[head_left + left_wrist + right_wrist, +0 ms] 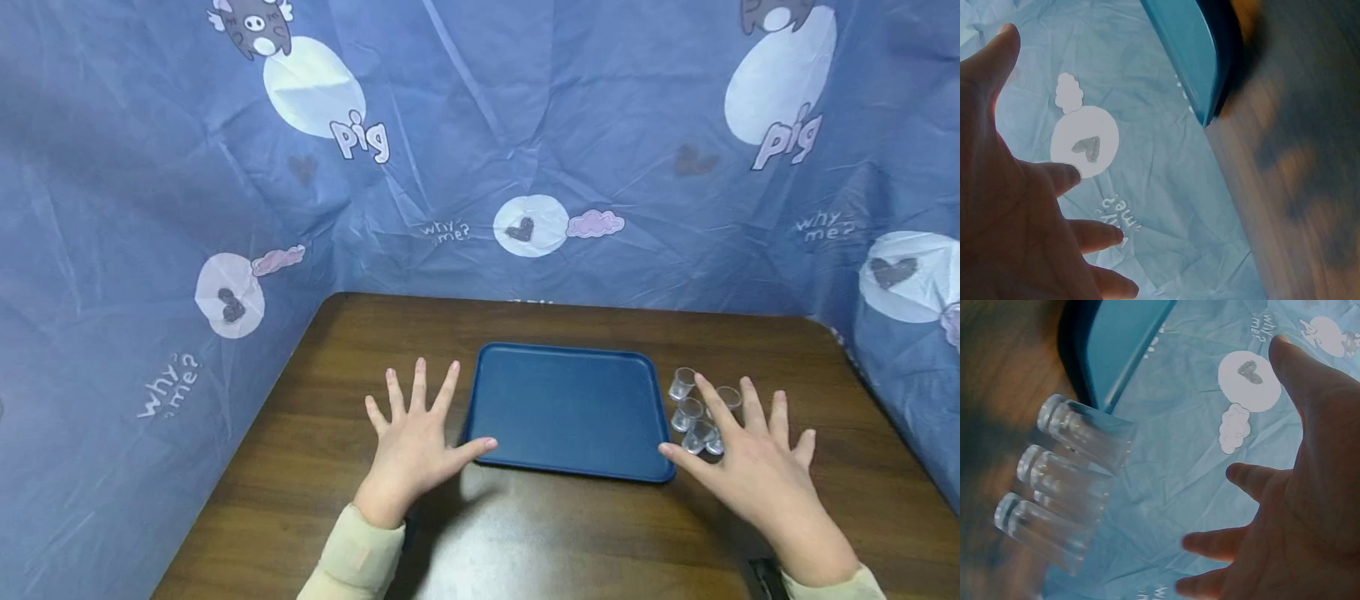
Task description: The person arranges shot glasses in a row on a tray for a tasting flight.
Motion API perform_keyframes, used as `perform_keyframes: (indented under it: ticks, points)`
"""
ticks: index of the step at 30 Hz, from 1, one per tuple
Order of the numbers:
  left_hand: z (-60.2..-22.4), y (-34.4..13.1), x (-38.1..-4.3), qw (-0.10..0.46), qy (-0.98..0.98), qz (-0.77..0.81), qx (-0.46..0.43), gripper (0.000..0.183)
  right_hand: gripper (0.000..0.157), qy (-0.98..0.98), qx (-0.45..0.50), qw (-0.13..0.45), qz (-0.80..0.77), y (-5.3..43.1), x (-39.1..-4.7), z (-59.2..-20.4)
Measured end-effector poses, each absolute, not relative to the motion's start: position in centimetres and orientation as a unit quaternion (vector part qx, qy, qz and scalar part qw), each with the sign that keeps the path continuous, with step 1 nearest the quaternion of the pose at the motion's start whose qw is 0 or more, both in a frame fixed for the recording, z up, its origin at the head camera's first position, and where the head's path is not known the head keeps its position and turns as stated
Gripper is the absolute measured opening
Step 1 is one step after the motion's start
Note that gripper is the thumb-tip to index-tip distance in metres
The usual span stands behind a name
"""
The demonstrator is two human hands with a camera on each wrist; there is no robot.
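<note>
Left hand (411, 457) and right hand (767, 477) are held out above the wood-grained table (288, 467), backs up, fingers straight and spread wide, neither with anything in its grasp. Between them lies a blue rectangular tray (570, 408), flat on the tabletop, with the left thumb showing in front of its near left corner and the right thumb in front of its near right one. Just off the tray's right side stands a cluster of small clear cups (697, 436), at least five, partly hidden from me by the right forefinger. All the lettering I can read is on the blue cloth (442, 275) hung around the table: "pig" in puffy pale letters (360, 137) under a winged grey cartoon pig (255, 25), and the same word (787, 140) again over to the right. Lower down, "why me?" (445, 232) runs in thin white script near a pale circle with a grey heart (530, 226), repeated on the left side (168, 386) and the right (825, 225). Another white line (530, 302) is cut off by the table's far edge, too little showing to read.
</note>
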State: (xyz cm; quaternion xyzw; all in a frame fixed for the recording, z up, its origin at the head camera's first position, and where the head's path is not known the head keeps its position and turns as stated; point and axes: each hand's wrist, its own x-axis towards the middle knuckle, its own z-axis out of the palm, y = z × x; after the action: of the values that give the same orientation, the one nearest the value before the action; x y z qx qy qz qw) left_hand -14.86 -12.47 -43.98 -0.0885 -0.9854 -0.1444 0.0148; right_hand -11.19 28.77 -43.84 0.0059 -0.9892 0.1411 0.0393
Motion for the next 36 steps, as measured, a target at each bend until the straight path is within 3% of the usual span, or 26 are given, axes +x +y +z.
perform_keyframes:
  ticks: [6,16,28,36]
  points:
    - [-44.7,-12.3,-15.4,0.004,-0.982,-0.154,-0.113,0.12,0.11,-0.986,0.007,0.053,0.156,29.0,-11.2,-44.2]
    - [-46.8,-12.2,-17.1,-0.057,-0.924,-0.316,-0.207,0.129,0.111,-0.98,0.013,0.073,0.186,30.0,-10.7,-44.7]
    - [-48.3,-12.3,-19.5,-0.104,-0.926,-0.316,-0.181,0.145,0.116,-0.977,0.002,0.084,0.198,31.9,-10.3,-44.9]
    - [-47.9,-12.5,-20.5,-0.162,-0.929,-0.289,-0.165,0.146,0.121,-0.978,0.005,0.059,0.201,33.7,-10.3,-45.2]
